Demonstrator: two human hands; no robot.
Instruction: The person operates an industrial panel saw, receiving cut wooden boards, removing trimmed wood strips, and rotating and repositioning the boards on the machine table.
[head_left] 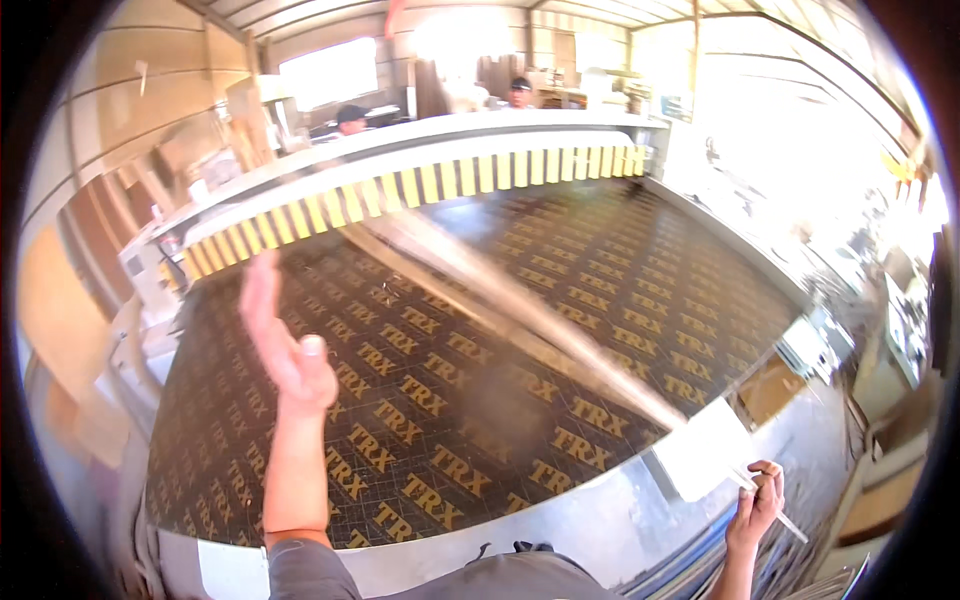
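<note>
One left grip of mine (284, 352), released over the dark tabletop (650, 270), my right grip (758, 497) clasping a thin pale stick (792, 528)

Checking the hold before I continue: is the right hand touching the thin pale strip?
Touching: the head view shows the right hand closed around the thin pale strip.

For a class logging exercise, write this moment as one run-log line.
left hand: open, empty, over dark board | right hand: gripping thin stick | far side: striped beam
</note>
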